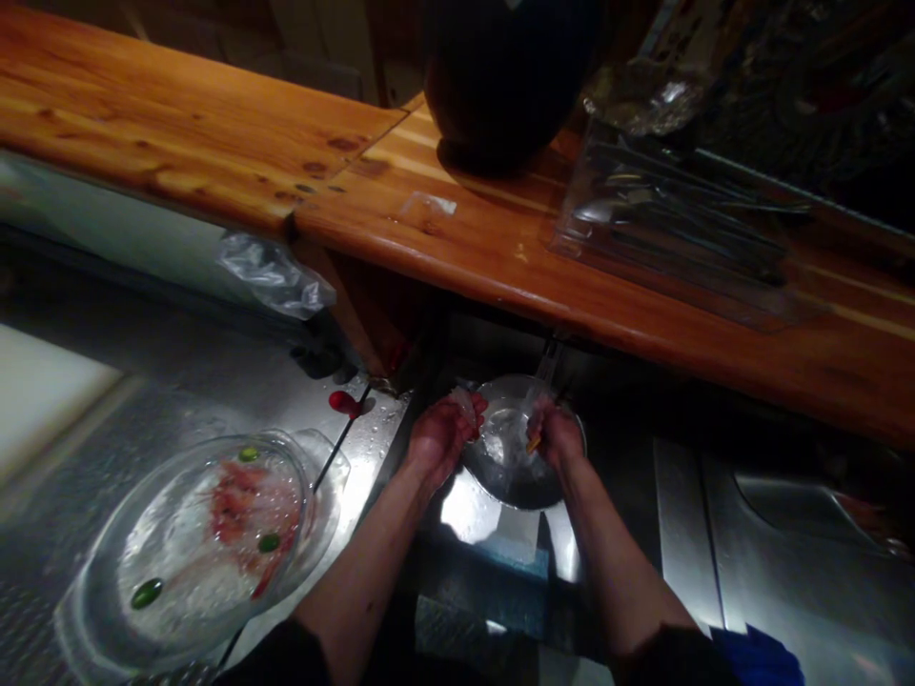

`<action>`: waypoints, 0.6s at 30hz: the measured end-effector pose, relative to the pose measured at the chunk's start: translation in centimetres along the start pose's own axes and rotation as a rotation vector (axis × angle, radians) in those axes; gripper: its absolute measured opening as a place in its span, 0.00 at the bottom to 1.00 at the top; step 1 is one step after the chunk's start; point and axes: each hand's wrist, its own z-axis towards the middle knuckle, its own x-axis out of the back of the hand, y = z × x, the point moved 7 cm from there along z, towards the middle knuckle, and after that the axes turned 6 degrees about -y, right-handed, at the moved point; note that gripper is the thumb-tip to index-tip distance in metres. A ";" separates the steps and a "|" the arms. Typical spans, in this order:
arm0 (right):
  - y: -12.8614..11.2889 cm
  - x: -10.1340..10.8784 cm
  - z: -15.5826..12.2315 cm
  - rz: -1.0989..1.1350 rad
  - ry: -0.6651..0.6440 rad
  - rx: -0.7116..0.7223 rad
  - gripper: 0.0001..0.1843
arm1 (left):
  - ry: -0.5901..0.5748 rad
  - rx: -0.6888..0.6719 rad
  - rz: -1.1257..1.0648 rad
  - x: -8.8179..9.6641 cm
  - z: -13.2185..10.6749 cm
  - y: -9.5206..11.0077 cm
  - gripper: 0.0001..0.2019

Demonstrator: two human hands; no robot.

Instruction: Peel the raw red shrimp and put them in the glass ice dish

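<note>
Person's two bare hands work over a round steel bowl [518, 481], which sits low, below the edge of the wooden counter [500, 238]. Left hand [441, 440] is at the bowl's near-left rim, fingers [468, 405] curled and closed on a pale translucent piece [463, 404]; what it is can't be made out. Right hand [556, 435] is just over the bowl's right side, fingers [539, 412] partly closed, pinching a small orange piece [533, 445], though the grip is partly hidden. Water glints inside the bowl.

To the left, a clear glass dish [92, 610] sits on the stainless steel counter [786, 581], holding water, pink shrimp-like pieces [235, 505] and three green olive-like bits [147, 594]. A thin black rod [341, 448] with a red end [344, 403] lies just beside the dish. White cutting board [43, 391] far left. Crumpled plastic bag [275, 274] hangs at the wooden counter's edge. On the wooden counter: dark round vessel [500, 76], clear plastic tray of cutlery [672, 229], crumpled foil [647, 100]. Blue cloth [758, 657] bottom right.
</note>
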 end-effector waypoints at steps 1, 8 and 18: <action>-0.5 -0.7 0.8 0.032 -0.045 -0.034 0.10 | -0.009 0.002 0.006 -0.1 -0.1 0.0 0.12; 1.9 -1.3 -1.1 -0.099 -0.117 -0.130 0.08 | -0.060 -0.042 0.120 -0.9 -0.7 0.4 0.12; -0.9 -1.4 -1.9 -0.088 -0.101 -0.072 0.07 | -0.117 -0.066 0.200 -2.7 -2.6 -1.2 0.24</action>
